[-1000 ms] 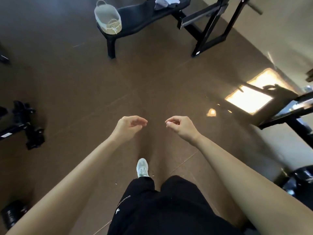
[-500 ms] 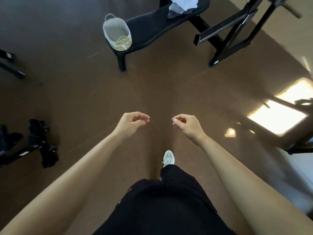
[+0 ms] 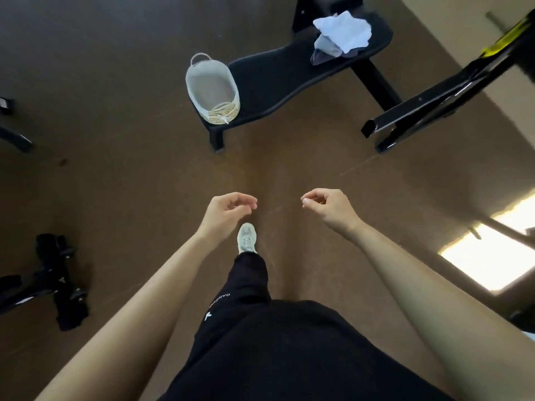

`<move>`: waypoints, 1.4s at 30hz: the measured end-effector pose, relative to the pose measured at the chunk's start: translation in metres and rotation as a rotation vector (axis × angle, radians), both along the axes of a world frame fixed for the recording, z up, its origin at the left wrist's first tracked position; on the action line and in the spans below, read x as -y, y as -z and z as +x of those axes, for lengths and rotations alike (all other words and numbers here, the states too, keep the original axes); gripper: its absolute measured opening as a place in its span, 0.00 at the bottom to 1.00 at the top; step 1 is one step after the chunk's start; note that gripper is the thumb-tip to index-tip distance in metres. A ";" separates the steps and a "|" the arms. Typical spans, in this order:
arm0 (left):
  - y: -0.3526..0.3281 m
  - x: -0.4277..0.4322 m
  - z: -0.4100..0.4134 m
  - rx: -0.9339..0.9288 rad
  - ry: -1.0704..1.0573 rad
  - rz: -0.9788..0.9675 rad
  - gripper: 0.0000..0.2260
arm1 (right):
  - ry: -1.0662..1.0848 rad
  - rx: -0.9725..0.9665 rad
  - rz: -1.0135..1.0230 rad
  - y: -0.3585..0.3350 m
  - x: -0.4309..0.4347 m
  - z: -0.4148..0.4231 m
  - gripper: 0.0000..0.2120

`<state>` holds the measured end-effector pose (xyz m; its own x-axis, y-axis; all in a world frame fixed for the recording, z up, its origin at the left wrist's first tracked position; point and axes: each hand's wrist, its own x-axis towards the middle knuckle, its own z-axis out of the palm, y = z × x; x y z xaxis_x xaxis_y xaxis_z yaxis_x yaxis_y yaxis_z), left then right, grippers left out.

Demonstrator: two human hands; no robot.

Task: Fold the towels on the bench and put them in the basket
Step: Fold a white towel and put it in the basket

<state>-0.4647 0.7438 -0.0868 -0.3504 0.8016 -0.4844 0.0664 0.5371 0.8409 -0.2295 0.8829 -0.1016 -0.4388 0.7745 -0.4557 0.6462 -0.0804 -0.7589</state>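
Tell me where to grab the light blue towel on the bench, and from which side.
Probably pinch the light blue towel at its loose near edge, coming down from above on the person's side of the bench. It lies crumpled on top of a grey towel, and that edge laps over the grey one, so it should lift off alone.

I see a dark brown floor (image 3: 115, 82) crossed by faint seam lines. A black steel frame (image 3: 434, 105) stands at upper right, against a pale beige surface (image 3: 463, 13). Black wheeled equipment (image 3: 58, 285) lies at lower left. A sunlight patch (image 3: 486, 261) falls at right.
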 end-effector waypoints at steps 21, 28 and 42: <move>0.051 -0.399 -0.227 0.000 -0.095 -0.151 0.09 | 0.014 -0.011 -0.097 0.039 -0.408 -0.226 0.05; 0.090 -0.520 -0.246 0.084 -0.139 -0.225 0.10 | -0.047 0.101 -0.104 0.073 -0.532 -0.271 0.05; 0.214 -0.819 -0.230 0.204 0.146 -0.241 0.11 | 0.243 0.281 -0.103 0.155 -0.745 -0.245 0.09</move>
<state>-0.6947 1.5624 -0.3006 -0.1169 0.6906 -0.7137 0.0014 0.7188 0.6952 -0.4743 1.6274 -0.2565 -0.0949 0.7842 -0.6132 0.7809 -0.3234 -0.5344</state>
